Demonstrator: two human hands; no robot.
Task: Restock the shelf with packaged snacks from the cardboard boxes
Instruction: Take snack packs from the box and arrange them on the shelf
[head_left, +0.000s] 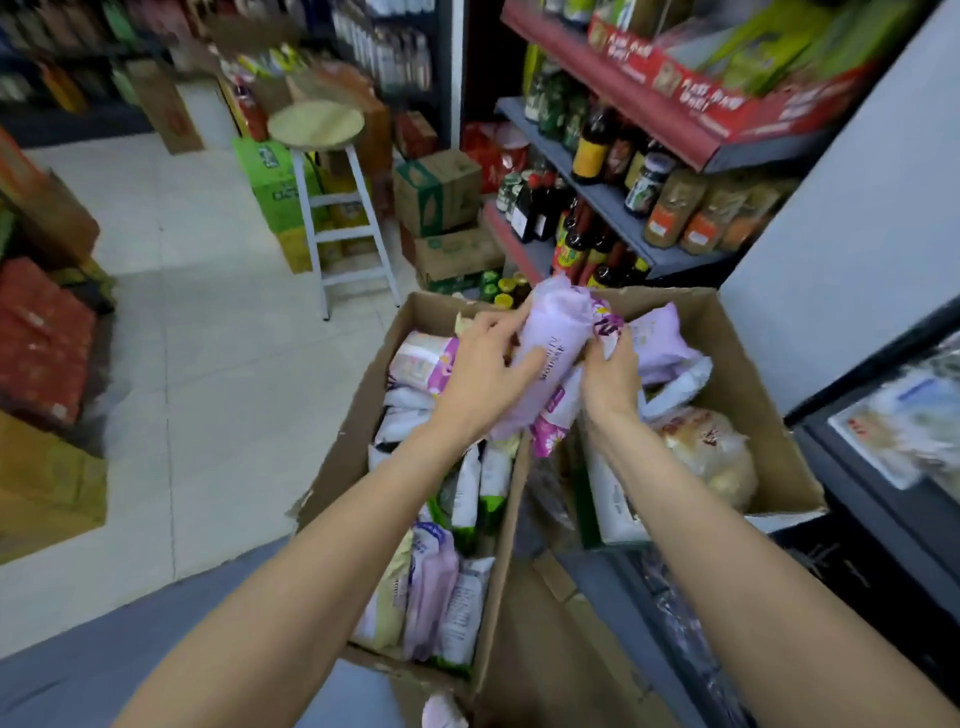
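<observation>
Two open cardboard boxes stand in front of me: the left box (358, 415) packed with purple, white and green snack packs, and the right box (743, 364) holding more packs and a clear bag of pale snacks (711, 447). Above the boxes I hold a bundle of purple snack packs (556, 343). My left hand (483, 374) grips its left side with fingers curled over it. Its right side is pinched by my right hand (610, 374). The shelf (613, 208) rises behind the boxes at the right, stocked with bottles and jars.
A white stool with a round wooden seat (317, 124) stands on the tiled floor beyond the boxes. Stacked cartons (441, 192) sit beside the shelf. A glass-fronted freezer (893, 436) is at the right. More boxes (41, 338) line the left side.
</observation>
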